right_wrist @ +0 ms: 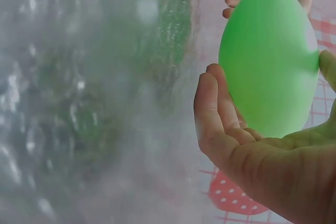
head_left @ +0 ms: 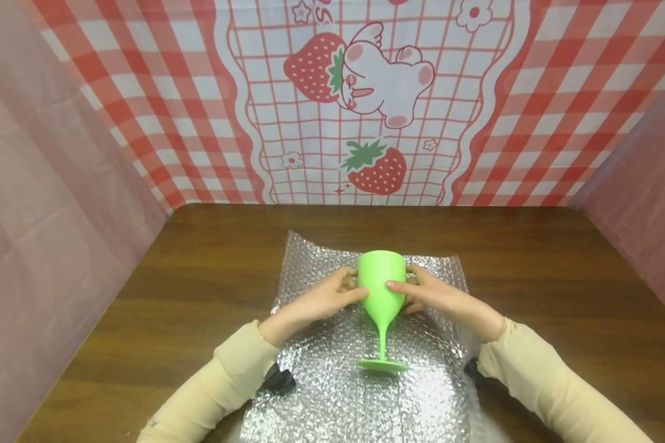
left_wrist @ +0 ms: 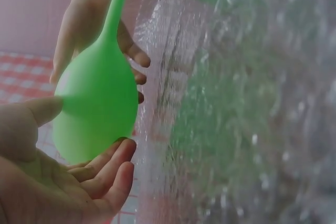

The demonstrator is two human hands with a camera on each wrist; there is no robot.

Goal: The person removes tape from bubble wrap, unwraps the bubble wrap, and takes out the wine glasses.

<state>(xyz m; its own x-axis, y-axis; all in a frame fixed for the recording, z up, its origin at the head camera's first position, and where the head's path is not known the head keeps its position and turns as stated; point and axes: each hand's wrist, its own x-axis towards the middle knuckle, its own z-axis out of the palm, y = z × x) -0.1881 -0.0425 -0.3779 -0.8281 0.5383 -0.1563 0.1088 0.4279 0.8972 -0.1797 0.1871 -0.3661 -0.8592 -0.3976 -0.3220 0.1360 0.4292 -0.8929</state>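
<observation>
A bright green plastic goblet [head_left: 383, 289] is held upright over a sheet of bubble wrap [head_left: 354, 394], its round foot toward the person. My left hand [head_left: 332, 291] grips the bowl from the left, with the thumb on its front and the fingers curling behind. From the right, my right hand [head_left: 429, 290] grips the same bowl, its thumb on the front too. In the left wrist view the goblet [left_wrist: 97, 103] shows its stem and foot beside the bubble wrap [left_wrist: 252, 108]. The right wrist view shows the bowl of the goblet [right_wrist: 270, 61] between thumb and fingers.
The bubble wrap lies on a brown wooden table [head_left: 144, 326]. Behind the table hangs a red-and-white checked cloth [head_left: 321, 166] with strawberry prints. Pinkish curtains [head_left: 61, 154] close off both sides. Dark straps [head_left: 279, 379] show beneath the sleeves.
</observation>
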